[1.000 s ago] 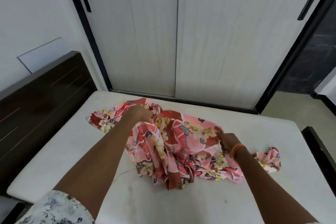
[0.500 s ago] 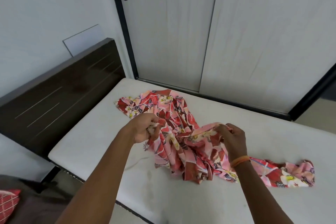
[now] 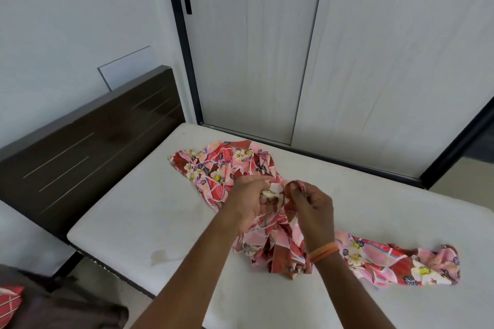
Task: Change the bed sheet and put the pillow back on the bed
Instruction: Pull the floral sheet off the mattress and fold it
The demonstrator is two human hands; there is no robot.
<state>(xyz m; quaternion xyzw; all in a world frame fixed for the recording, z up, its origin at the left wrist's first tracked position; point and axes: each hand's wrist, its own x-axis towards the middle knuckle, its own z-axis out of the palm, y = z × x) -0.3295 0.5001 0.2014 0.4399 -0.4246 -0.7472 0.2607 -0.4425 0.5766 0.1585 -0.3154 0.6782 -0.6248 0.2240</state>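
Both hands — left hand [image 3: 247,201], right hand [image 3: 311,209] — pinch the bunched floral bed sheet [image 3: 230,165] over the bare mattress [image 3: 133,211], apparently hunting an edge to spread.

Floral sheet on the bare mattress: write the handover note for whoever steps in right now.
Left hand: grips a bunch of the floral sheet mid-bed.
Right hand: pinches a fold of the same sheet right beside the left grip.
Sheet: crumpled, one end toward the headboard, the other trailing right across the mattress.
Done: mattress is bare, the sheet is on it.
Left: open the sheet out, spread it, tuck it, return the pillow. A red patterned item at bottom left may be the pillow; cannot confirm.
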